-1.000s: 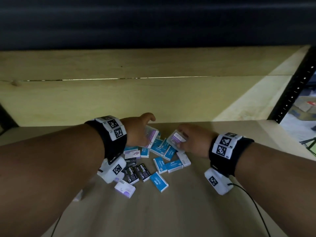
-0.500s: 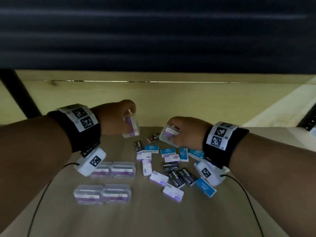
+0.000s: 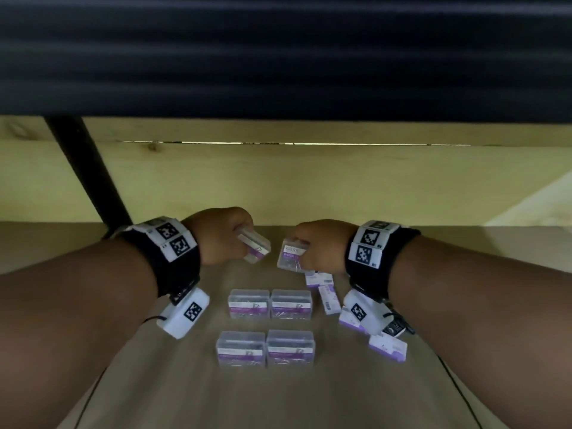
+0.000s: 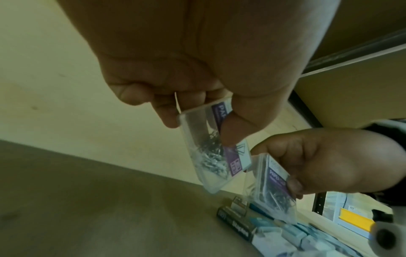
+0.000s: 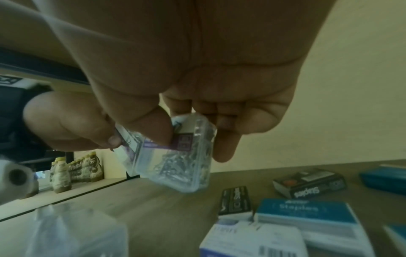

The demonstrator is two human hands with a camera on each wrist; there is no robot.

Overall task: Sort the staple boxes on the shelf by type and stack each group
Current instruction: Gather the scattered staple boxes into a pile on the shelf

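Moved: both hands are now further left, above four clear boxes [image 3: 266, 326].
Left hand [image 3: 221, 235]: pinches clear box [image 3: 255, 246].
Right hand [image 3: 322, 244]: grips second clear box [image 3: 291, 258].

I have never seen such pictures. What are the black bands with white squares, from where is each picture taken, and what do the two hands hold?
No machine here: a person works with bare hands. The black bands hold a small camera under each wrist. One picture comes from a head camera looking down; the other two look along each hand from the wrist.

The left hand pinches a clear plastic box with a purple label and metal clips inside. The right hand holds another such box. Both boxes are in the air above the wooden shelf.

On the shelf, four similar clear boxes stand in two rows. To the right lie loose staple boxes: blue, black and white-purple.
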